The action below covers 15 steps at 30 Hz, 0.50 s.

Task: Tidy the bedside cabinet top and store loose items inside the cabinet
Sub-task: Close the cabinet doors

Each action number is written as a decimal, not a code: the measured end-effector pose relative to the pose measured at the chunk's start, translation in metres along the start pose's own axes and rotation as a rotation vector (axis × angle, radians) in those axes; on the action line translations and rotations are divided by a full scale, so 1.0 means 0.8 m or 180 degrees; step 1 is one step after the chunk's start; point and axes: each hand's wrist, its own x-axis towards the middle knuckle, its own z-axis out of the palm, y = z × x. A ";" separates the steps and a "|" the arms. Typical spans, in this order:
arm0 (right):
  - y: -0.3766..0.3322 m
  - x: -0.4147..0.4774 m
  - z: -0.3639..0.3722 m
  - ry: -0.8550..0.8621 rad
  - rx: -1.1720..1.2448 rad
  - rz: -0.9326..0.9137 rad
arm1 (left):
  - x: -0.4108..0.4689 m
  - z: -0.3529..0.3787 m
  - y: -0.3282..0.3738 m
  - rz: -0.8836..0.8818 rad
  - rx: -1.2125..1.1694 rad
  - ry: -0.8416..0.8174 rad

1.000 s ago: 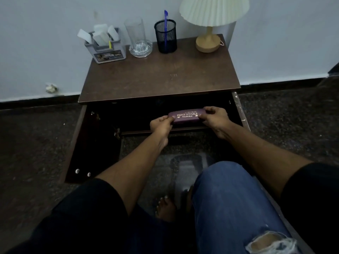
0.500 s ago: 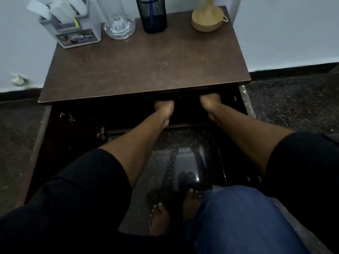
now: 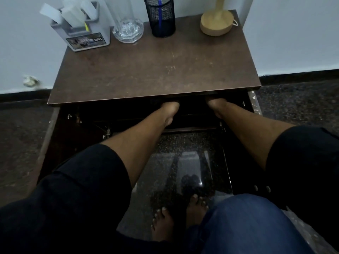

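Both of my arms reach into the open dark brown bedside cabinet (image 3: 146, 70). My left hand (image 3: 169, 109) and my right hand (image 3: 216, 105) are pushed in under the front edge of the top, above the inner shelf (image 3: 190, 129). Only their backs and wrists show; the fingers are hidden in the dark interior. The purple glasses case is out of sight, so I cannot tell whether either hand grips it. At the back of the top stand a grey organizer box (image 3: 88, 39) with paper slips, a clear glass (image 3: 126, 24), a black mesh pen holder (image 3: 162, 19) with a blue pen, and a wooden lamp base (image 3: 216, 22).
The left cabinet door (image 3: 58, 143) and the right cabinet door (image 3: 244, 162) stand open on either side of my arms. My knee in blue jeans (image 3: 247, 226) and my bare feet (image 3: 163, 222) are on the speckled dark floor. A white wall is behind the cabinet.
My hands held the purple glasses case in front of the cabinet opening; they have since gone inside under the top, and the case is hidden. My head moved closer.
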 end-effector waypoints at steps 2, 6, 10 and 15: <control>0.003 -0.013 0.002 0.0341 0.0045 -0.0126 | -0.007 -0.014 -0.003 0.0101 0.0122 0.0190; 0.011 -0.048 0.006 0.0872 0.0316 -0.0331 | -0.042 -0.072 -0.014 0.0146 0.0380 0.0302; 0.009 -0.095 0.000 0.0695 0.0304 -0.0483 | -0.086 -0.145 -0.034 0.0246 0.0868 0.0385; 0.003 -0.168 -0.011 0.0593 0.0249 -0.0859 | -0.165 -0.235 -0.050 0.0522 0.1610 0.0689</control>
